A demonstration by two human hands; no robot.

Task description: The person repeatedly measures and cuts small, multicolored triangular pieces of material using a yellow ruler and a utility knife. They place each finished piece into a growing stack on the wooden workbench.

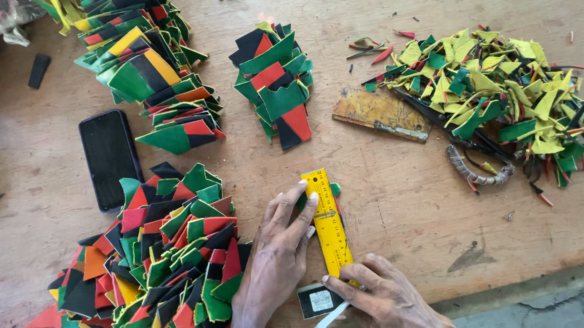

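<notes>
My left hand [275,260] lies flat on the wooden table, fingertips pressing the left edge of a yellow ruler [327,223]. A green patch piece [334,190] peeks out under the ruler's far end. My right hand [386,301] sits at the ruler's near end, fingers closed around a white pen [325,323] whose tip is hidden by the fingers. A small black block with a white label [316,301] rests between my two hands.
Piles of red, green, black and yellow patch pieces sit at near left [159,268], far left [150,72] and centre [275,83]. A black phone [110,159] lies at left. Offcuts [499,89], scissors [476,166] and a worn yellow strip [382,114] lie at right.
</notes>
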